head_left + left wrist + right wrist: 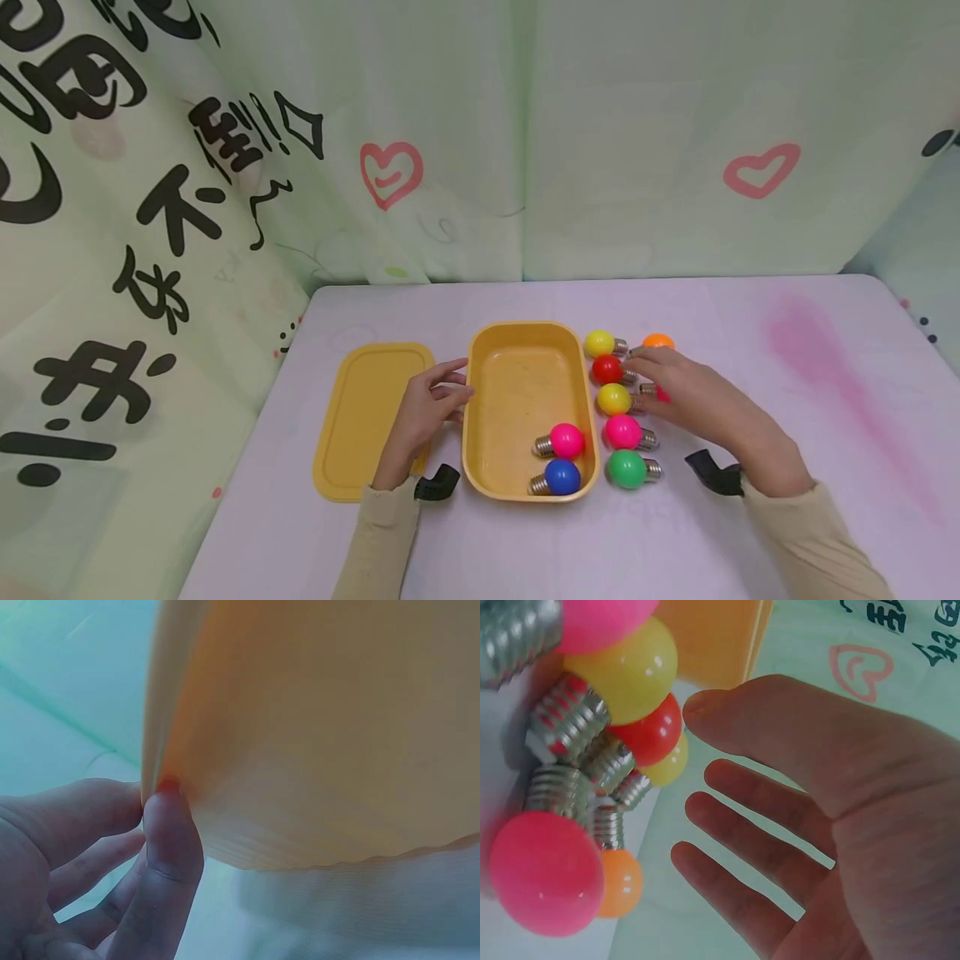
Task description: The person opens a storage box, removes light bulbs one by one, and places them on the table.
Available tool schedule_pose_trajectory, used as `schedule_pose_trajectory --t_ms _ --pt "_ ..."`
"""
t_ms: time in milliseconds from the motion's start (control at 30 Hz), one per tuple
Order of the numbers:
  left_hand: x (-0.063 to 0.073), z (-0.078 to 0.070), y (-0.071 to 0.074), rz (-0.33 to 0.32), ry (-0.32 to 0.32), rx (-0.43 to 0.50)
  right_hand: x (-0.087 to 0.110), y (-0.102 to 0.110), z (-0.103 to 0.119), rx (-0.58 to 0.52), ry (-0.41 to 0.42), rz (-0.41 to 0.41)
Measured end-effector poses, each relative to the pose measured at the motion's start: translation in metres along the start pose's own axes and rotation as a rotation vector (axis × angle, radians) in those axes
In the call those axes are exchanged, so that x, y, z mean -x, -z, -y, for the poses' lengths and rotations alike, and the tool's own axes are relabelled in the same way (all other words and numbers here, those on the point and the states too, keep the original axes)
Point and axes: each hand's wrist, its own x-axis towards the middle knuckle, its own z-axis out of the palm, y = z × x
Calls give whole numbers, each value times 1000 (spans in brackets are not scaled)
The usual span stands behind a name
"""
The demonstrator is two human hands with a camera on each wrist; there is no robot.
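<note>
My left hand (426, 408) pinches the left rim of a yellow plastic tray (517, 392). In the left wrist view, thumb and finger lie on either side of the tray wall (322, 735). A pink bulb (567, 441) and a blue bulb (562, 477) lie inside the tray, toward its near right corner. To the right, my right hand (701, 404) hovers over loose bulbs with its fingers apart, holding nothing. Beneath and beside it are a red bulb (607, 369), a yellow bulb (613, 399), an orange bulb (658, 341) and a partly hidden pink bulb (547, 874).
A yellow lid (352, 425) lies flat left of the tray, partly under my left forearm. Along the tray's right side runs a column of bulbs, with another yellow bulb (598, 342) at its far end and a green bulb (626, 468) nearest. A curtain (622, 167) hangs behind the table.
</note>
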Motion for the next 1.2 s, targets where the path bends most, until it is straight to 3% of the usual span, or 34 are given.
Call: schedule_pose_trajectory --t_ms 333,667,1200 --pt "0 1 1 1 -1 -3 -4 -2 22 -14 30 3" --pt "0 0 0 3 0 2 -7 -8 38 28 172 -84" --pt "0 0 1 0 1 -5 -16 -19 62 21 194 33"
